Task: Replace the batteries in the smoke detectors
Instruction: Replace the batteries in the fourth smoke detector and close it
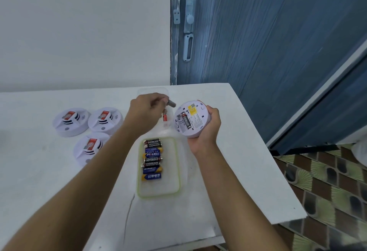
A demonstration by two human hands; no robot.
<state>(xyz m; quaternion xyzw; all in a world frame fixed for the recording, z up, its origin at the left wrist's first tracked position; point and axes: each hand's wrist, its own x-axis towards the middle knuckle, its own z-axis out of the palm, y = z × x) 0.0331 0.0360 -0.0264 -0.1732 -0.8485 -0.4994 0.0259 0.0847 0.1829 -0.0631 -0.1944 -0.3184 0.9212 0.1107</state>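
Note:
My right hand (208, 125) grips a white smoke detector (191, 118) tilted up off the table, its open back facing me. One black battery (186, 120) sits in its compartment beside an empty slot. My left hand (147, 109) pinches a dark battery (171, 103), blurred, just left of the detector and above a clear container (153, 91). A red battery (165, 117) lies in that container. A green-rimmed tray (176, 163) below holds several black and blue batteries (152, 159).
Three more white smoke detectors (70, 121) (105, 119) (90, 149) lie at the left of the white table (228, 191). The table's right edge drops to a patterned floor (327, 181). A blue door (268, 42) stands behind, a white wall at left.

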